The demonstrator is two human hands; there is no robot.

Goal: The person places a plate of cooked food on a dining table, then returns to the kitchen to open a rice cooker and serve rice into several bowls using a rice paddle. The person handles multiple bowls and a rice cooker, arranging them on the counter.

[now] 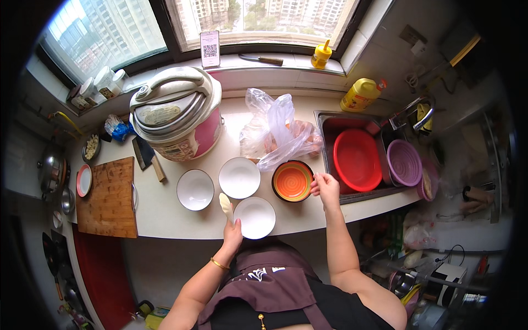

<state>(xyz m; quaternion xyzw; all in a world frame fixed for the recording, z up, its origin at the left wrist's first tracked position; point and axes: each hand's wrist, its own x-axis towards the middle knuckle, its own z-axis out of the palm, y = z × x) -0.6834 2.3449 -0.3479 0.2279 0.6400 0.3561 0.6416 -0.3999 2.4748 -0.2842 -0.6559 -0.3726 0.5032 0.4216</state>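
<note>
My left hand (233, 236) grips a cream-coloured rice paddle (226, 206), its blade pointing up and away from me. The thumb is at the left rim of a white bowl (255, 218) near the counter's front edge. Two more white bowls, one at the left (195, 189) and one behind (239, 177), stand close by. My right hand (328, 190) is at the right rim of an orange bowl (293, 181) with a dark edge. Its fingers are bent; whether they grip the rim I cannot tell. Nothing shows inside these bowls.
An electric pressure cooker (177, 115) and a translucent plastic bag (280, 128) stand behind the bowls. A cleaver (148, 157) lies left of them, near a wooden cutting board (106, 198). At the right, the sink (326, 119) holds a red basin (357, 161). A knife (262, 60) lies on the windowsill.
</note>
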